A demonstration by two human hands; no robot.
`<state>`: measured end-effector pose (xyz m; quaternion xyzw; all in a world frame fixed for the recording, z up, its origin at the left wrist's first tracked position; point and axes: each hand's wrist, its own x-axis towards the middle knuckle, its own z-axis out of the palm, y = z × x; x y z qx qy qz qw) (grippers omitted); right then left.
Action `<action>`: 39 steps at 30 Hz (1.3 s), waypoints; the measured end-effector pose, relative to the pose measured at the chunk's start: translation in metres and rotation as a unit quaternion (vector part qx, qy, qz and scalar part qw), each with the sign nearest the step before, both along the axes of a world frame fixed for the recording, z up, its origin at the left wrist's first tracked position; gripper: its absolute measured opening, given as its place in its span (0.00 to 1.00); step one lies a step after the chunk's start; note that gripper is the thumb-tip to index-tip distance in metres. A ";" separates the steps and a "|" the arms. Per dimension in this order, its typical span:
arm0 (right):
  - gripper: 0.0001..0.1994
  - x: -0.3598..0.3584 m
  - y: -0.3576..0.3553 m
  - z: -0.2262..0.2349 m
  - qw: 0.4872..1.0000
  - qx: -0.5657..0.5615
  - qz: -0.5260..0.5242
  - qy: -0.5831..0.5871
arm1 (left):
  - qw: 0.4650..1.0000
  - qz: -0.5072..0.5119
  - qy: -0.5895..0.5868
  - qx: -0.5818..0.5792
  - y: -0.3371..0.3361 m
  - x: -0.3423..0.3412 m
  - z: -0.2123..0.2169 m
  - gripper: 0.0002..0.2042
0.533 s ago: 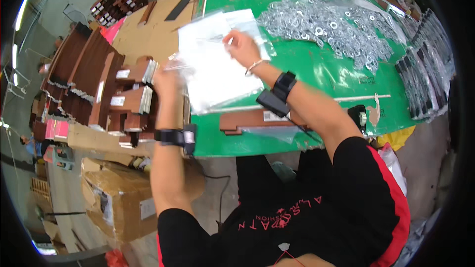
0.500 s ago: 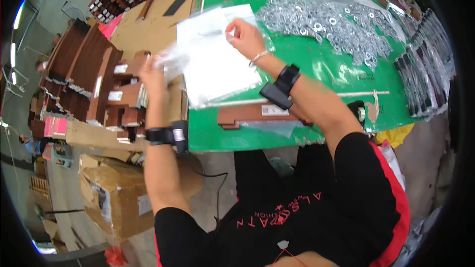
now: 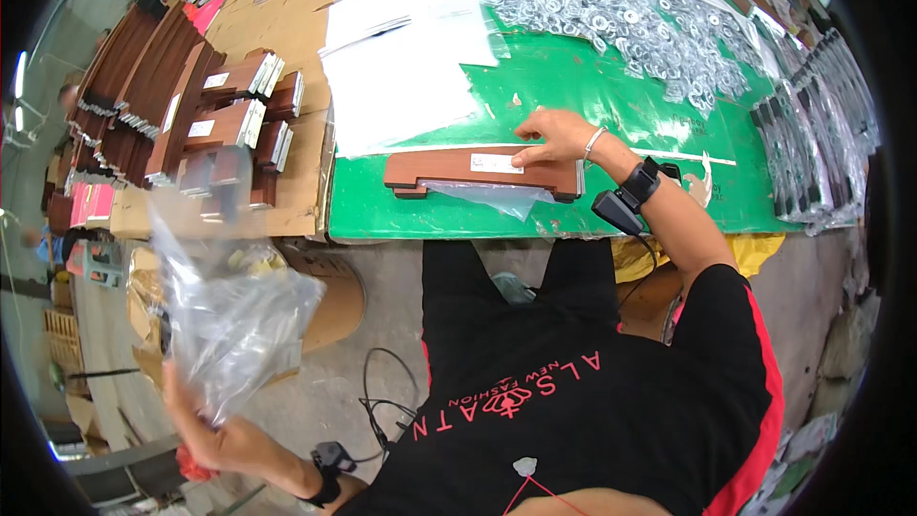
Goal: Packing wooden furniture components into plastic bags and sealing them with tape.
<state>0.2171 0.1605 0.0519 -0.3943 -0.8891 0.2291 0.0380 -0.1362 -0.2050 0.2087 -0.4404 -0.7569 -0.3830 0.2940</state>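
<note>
A crumpled clear plastic bag (image 3: 239, 325) hangs in the air off the table's left side. Its lower end meets the fingers of my left hand (image 3: 218, 440), which are closed on it and partly blurred. Above a reddish-brown wooden piece (image 3: 439, 167) near the table's front edge is my right hand (image 3: 564, 137), thumb and forefinger apart. The thumb comes down at the white label (image 3: 497, 163) on the wood. Clear plastic film (image 3: 492, 196) pokes out along the wood's near side. White sheets in clear bags (image 3: 396, 86) lie flat just beyond.
A large heap of bagged metal washers (image 3: 621, 19) covers the far right of the green table (image 3: 382, 215). Bagged dark parts (image 3: 812, 153) stand at the right edge. Labelled wooden pieces (image 3: 229, 124) are stacked on cardboard at left. An open carton (image 3: 148, 301) sits below.
My left hand has swung from the white sheets down and toward me, the clear bag trailing from it. My right hand has moved from the sheets to the wooden piece, its fingers parting.
</note>
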 end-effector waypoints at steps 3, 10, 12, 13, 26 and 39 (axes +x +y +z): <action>0.34 -0.002 0.004 -0.007 0.999 -0.024 0.020 -0.045 | 0.948 -0.015 -0.148 -0.280 -0.008 0.018 -0.044 0.29; 0.29 -0.004 -0.005 -0.011 0.998 0.041 0.030 0.023 | 0.665 -0.402 -0.553 -0.301 0.139 0.098 -0.192 0.21; 0.28 -0.002 -0.018 -0.005 0.997 0.053 0.034 0.038 | 0.554 -0.355 -0.701 -0.277 0.182 0.129 -0.194 0.17; 0.28 -0.003 -0.026 -0.001 0.996 0.064 0.032 0.056 | 0.528 -0.356 -0.731 -0.244 0.195 0.138 -0.203 0.16; 0.36 -0.006 -0.102 0.009 0.965 0.254 0.006 0.058 | 0.742 -0.303 -0.586 -0.117 0.139 0.083 -0.188 0.39; 0.36 -0.011 -0.095 0.020 0.983 0.174 -0.021 -0.052 | 0.734 -0.334 -0.514 -0.293 0.175 0.053 -0.196 0.50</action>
